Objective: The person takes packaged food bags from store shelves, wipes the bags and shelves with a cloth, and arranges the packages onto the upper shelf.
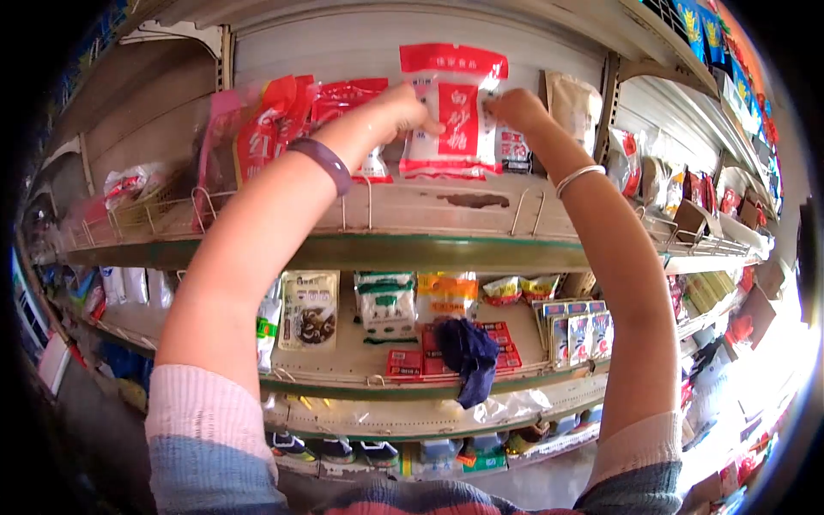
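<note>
A red and white bag (457, 120) with large characters stands upright on the upper shelf. My left hand (405, 113) grips its left edge, fingers closed on the plastic. At its right edge, my right hand (518, 110) is closed on the bag too. Red packages (279, 124) stand left of my left hand. Behind my right hand is a beige bag (572, 107), with a smaller dark-printed packet (514, 151) beside it.
Below, the middle shelf (343, 365) bears packets, red boxes and a dark blue cloth (468, 356) hanging over its edge. A low wire rail (356, 204) runs along the upper shelf front. More packages (661, 167) stand at the right.
</note>
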`<state>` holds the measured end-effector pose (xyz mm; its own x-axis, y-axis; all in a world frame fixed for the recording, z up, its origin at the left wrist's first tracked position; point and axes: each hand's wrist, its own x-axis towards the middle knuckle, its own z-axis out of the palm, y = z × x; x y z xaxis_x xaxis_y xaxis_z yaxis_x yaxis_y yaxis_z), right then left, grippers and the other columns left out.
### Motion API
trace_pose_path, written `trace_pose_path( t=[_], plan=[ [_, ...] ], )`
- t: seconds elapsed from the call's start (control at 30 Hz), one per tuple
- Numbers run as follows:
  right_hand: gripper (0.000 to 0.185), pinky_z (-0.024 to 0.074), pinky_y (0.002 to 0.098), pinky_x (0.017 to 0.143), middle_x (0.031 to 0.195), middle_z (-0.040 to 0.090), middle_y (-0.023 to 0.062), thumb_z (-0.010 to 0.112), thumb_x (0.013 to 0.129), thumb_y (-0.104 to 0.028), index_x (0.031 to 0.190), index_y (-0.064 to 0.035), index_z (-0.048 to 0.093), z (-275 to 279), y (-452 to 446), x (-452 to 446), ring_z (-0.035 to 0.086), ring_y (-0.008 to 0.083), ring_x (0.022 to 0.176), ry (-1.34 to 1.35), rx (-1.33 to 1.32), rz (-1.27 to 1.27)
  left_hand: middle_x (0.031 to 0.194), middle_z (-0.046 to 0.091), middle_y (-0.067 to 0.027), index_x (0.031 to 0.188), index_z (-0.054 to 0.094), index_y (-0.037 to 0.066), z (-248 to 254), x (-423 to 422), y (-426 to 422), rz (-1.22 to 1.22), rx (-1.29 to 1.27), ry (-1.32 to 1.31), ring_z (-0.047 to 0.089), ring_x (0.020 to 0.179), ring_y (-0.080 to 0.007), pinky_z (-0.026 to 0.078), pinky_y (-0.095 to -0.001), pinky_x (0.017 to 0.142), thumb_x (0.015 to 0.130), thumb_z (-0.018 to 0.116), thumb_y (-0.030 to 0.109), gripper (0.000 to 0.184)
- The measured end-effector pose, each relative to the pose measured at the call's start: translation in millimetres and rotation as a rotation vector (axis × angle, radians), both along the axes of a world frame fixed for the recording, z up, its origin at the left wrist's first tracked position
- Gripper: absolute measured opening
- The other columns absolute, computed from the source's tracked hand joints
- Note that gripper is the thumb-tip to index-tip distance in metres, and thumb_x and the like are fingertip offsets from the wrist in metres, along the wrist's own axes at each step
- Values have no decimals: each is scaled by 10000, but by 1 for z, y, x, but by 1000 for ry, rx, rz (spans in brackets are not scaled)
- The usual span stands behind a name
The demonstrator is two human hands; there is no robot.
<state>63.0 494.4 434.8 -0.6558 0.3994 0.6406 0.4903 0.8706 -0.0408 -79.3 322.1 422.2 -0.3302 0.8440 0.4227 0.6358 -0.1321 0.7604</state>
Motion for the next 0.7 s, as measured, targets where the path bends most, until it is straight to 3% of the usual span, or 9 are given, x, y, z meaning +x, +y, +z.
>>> trace_pose_path(
  t=[0.13, 0.23, 0.33, 0.37, 0.4, 0.5, 0.6, 0.63, 0.7],
  plan=[
    [352, 510, 342, 686, 809, 633, 143, 517, 780, -347, 845, -17, 619, -7, 28, -24, 635, 230, 745, 33, -187, -42, 869, 606, -124, 1000, 540, -59, -5, -4, 14, 116, -70, 116, 602, 702, -212, 481, -328, 572, 673, 695, 7, 367],
    [345, 510, 349, 683, 793, 633, 139, 567, 761, -353, 824, -18, 621, -16, 44, -30, 634, 238, 727, -220, 107, -52, 870, 606, -149, 968, 536, -87, -4, 6, 3, 258, -252, 248, 611, 703, -220, 493, -310, 527, 700, 676, 22, 321],
    [299, 512, 383, 674, 763, 627, 91, 688, 678, -305, 880, -103, 601, -21, 23, -15, 622, 289, 750, -586, 643, -69, 750, 619, -162, 892, 566, -80, -11, -11, 13, 217, -316, 306, 617, 609, -221, 497, -300, 449, 719, 677, 95, 270],
    [354, 517, 377, 642, 776, 622, 94, 718, 633, -323, 904, -137, 587, -23, 28, -13, 620, 287, 761, -565, 713, -35, 708, 616, -152, 880, 569, -82, -10, -16, 20, 231, -357, 485, 613, 585, -209, 499, -297, 446, 724, 678, 133, 287],
    [338, 514, 385, 641, 786, 622, 104, 714, 632, -315, 892, -136, 594, -23, 35, -18, 617, 297, 766, -598, 699, -74, 667, 613, -142, 869, 573, -84, -7, -20, 24, 251, -397, 663, 609, 561, -197, 501, -293, 443, 729, 679, 171, 310],
    [327, 503, 402, 638, 731, 617, 108, 727, 600, -324, 830, -126, 605, -22, 40, -17, 616, 301, 744, -574, 698, -25, 651, 613, -108, 832, 618, -32, 0, -1, -6, 293, -379, 435, 600, 541, -161, 498, -276, 454, 744, 661, 211, 262],
    [299, 493, 412, 643, 703, 616, 133, 684, 647, -383, 796, -134, 613, -19, 57, -12, 613, 324, 702, -530, 737, 96, 668, 618, -100, 837, 637, 3, 5, -5, -32, 266, -239, 519, 595, 532, -145, 505, -286, 505, 752, 648, 229, 242],
    [312, 490, 408, 642, 691, 615, 142, 648, 675, -416, 776, -122, 618, -20, 53, -13, 612, 320, 695, -307, 302, 58, 750, 643, -113, 865, 640, 5, 7, -3, -49, 302, -195, 627, 625, 616, -183, 505, -317, 605, 749, 638, 259, 279],
    [346, 482, 389, 636, 722, 626, 147, 582, 727, -429, 823, -101, 637, -15, 26, 1, 621, 293, 687, -39, 78, -99, 850, 645, -122, 946, 620, 14, -3, -10, -78, 368, 120, 830, 624, 779, -257, 477, -350, 709, 736, 632, 267, 328]
  ],
)
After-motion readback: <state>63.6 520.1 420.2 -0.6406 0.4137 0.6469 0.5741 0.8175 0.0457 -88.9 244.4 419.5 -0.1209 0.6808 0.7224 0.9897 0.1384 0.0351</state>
